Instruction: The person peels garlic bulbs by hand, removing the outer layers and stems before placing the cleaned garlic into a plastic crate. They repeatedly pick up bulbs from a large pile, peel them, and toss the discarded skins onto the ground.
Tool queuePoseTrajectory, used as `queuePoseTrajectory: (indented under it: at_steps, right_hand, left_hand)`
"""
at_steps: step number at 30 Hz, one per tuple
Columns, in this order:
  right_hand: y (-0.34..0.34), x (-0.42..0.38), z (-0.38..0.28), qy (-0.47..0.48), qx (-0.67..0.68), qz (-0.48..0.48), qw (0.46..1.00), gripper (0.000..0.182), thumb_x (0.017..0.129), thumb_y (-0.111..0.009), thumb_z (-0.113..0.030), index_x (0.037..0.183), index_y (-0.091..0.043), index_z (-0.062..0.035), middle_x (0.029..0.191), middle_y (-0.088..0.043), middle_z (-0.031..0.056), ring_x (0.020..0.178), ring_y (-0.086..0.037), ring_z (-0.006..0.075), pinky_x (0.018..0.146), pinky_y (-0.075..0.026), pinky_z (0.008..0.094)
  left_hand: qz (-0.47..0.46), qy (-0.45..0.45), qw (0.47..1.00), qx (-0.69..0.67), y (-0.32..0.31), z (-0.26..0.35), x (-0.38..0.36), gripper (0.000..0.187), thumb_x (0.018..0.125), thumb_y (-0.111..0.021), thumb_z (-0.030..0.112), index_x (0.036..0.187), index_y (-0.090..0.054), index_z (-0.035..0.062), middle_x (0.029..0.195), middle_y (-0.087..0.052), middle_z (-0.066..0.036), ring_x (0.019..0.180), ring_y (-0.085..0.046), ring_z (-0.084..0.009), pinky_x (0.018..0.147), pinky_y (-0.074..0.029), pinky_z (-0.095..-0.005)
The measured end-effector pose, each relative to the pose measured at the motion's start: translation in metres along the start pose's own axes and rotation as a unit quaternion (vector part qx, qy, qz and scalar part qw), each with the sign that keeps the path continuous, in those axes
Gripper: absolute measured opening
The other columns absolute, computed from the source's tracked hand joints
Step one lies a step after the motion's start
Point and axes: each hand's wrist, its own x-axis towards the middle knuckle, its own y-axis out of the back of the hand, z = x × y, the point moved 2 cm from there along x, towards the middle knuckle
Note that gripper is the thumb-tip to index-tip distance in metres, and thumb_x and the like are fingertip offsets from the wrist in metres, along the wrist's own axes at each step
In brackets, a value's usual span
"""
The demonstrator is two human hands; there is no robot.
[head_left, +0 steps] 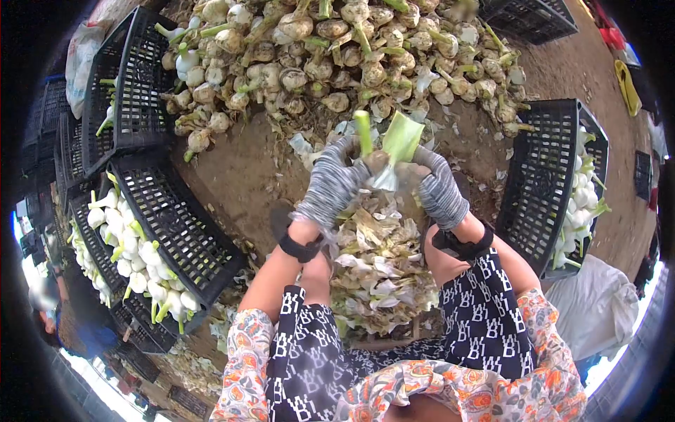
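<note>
On the ground (pixel 232 179), before a seated person: one heap of garlic (pixel 330 60), unwashed, stems attached, along the far side, presumably put there to be within easy reach.

Left hand (pixel 329 184): grey knit glove; fingers closed about a green stalk (pixel 363 132), cut end up. The bulb below is blurred and largely covered. Likely gripped low to steady it.

Right hand (pixel 441 188): matching glove; fingers pinching a broad leaf (pixel 403 138), pale skin (pixel 385 180) beneath, just beside the stalk. The opposed grip suggests leaf and stalk are being parted. Both items sit midway between the hands, above the ground.

Peelings (pixel 380 264): loose pile between the legs, seemingly where they drop.

Left crate (pixel 179 218) and right crate (pixel 538 186): black, slotted, tipped on edge, white bulbs (pixel 137 257) in each; flanking the person, probably for a short reach.

Writing: shorts (pixel 485 309), black, repeated white letters, B the surest. Crates: no label legible.
</note>
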Motion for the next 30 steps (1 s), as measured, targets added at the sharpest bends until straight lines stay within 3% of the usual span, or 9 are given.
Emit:
queuePoseTrajectory:
  at_steps: [5,7,9,12,17,22,25,28,30]
  right_hand:
    - [0.019,0.023,0.002,0.324,-0.320,-0.061,0.888,0.014,0.085,-0.045,-0.009,0.093,-0.054,-0.0015,0.081,-0.060,0.0084,0.071,-0.057,0.0210,0.062,-0.048,0.0301]
    - [0.013,0.024,-0.005,-0.035,0.096,0.002,0.995,0.015,0.085,-0.046,-0.016,0.091,-0.054,-0.0043,0.078,-0.059,0.0076,0.066,-0.056,0.0181,0.054,-0.045,0.0280]
    - [0.018,0.025,0.014,-0.307,0.453,-0.041,0.836,0.019,0.083,-0.049,-0.026,0.089,-0.055,-0.0089,0.071,-0.057,0.0060,0.053,-0.051,0.0136,0.041,-0.039,0.0245]
    - [0.022,0.023,0.030,-0.320,0.448,-0.051,0.833,0.022,0.084,-0.050,-0.029,0.088,-0.055,-0.0086,0.066,-0.056,0.0046,0.046,-0.046,0.0100,0.038,-0.034,0.0225]
    - [0.020,0.020,0.044,-0.238,-0.063,-0.091,0.965,0.027,0.077,-0.064,-0.025,0.090,-0.056,-0.0031,0.071,-0.059,0.0044,0.061,-0.059,0.0103,0.050,-0.048,0.0294]
    - [0.038,-0.015,-0.002,-0.038,0.137,-0.266,0.953,0.045,0.075,-0.065,-0.031,0.108,-0.054,-0.0011,0.093,-0.059,0.0100,0.084,-0.056,0.0151,0.070,-0.047,0.0262]
    - [0.059,0.001,0.022,0.120,-0.182,-0.244,0.945,0.049,0.076,-0.063,-0.038,0.112,-0.055,-0.0070,0.110,-0.053,0.0184,0.097,-0.056,0.0282,0.075,-0.048,0.0308]
    - [0.039,0.017,0.028,0.159,-0.437,-0.156,0.871,0.043,0.079,-0.061,-0.037,0.106,-0.055,-0.0050,0.092,-0.058,0.0114,0.084,-0.058,0.0224,0.071,-0.048,0.0309]
    - [0.025,0.021,0.008,0.018,-0.267,-0.118,0.956,0.037,0.079,-0.063,-0.031,0.102,-0.056,-0.0041,0.081,-0.059,0.0080,0.074,-0.057,0.0172,0.067,-0.047,0.0291]
  left_hand:
    - [-0.006,0.011,0.984,-0.175,0.006,-0.027,-0.005,0.034,0.076,-0.069,0.024,0.100,-0.058,0.0029,0.090,-0.060,-0.003,0.080,-0.056,-0.0113,0.071,-0.046,-0.0245]
    - [-0.027,-0.048,0.979,-0.195,0.009,-0.026,-0.007,0.031,0.075,-0.070,0.019,0.099,-0.058,0.0040,0.095,-0.059,-0.004,0.086,-0.055,-0.0128,0.078,-0.045,-0.0267]
    - [-0.071,-0.088,0.970,-0.213,0.014,-0.017,-0.011,0.027,0.075,-0.069,0.013,0.098,-0.058,0.0027,0.094,-0.059,-0.005,0.086,-0.056,-0.0124,0.078,-0.046,-0.0269]
    - [-0.156,-0.100,0.944,-0.274,0.020,-0.021,-0.006,0.028,0.074,-0.070,0.016,0.097,-0.058,0.0056,0.101,-0.057,-0.007,0.092,-0.054,-0.0144,0.081,-0.045,-0.0289]
    - [-0.169,-0.021,0.823,-0.542,0.018,-0.018,-0.006,0.030,0.076,-0.067,0.022,0.098,-0.055,0.0055,0.100,-0.056,-0.009,0.098,-0.055,-0.0215,0.084,-0.048,-0.0354]
    - [-0.061,0.064,0.773,-0.628,0.025,-0.050,0.000,0.038,0.077,-0.065,0.019,0.109,-0.052,0.0022,0.106,-0.058,-0.013,0.097,-0.057,-0.0253,0.087,-0.048,-0.0392]
    - [-0.094,0.081,0.743,-0.658,0.022,-0.057,0.001,0.044,0.077,-0.064,0.016,0.114,-0.049,-0.0007,0.108,-0.057,-0.014,0.099,-0.056,-0.0261,0.088,-0.048,-0.0379]
    - [-0.105,0.113,0.710,-0.687,0.013,-0.059,-0.003,0.044,0.077,-0.063,0.016,0.115,-0.048,-0.0008,0.109,-0.057,-0.015,0.099,-0.056,-0.0260,0.087,-0.049,-0.0379]
    - [-0.100,0.133,0.718,-0.676,0.007,-0.055,-0.008,0.042,0.081,-0.059,0.018,0.117,-0.047,-0.0010,0.110,-0.056,-0.015,0.098,-0.057,-0.0248,0.084,-0.050,-0.0365]
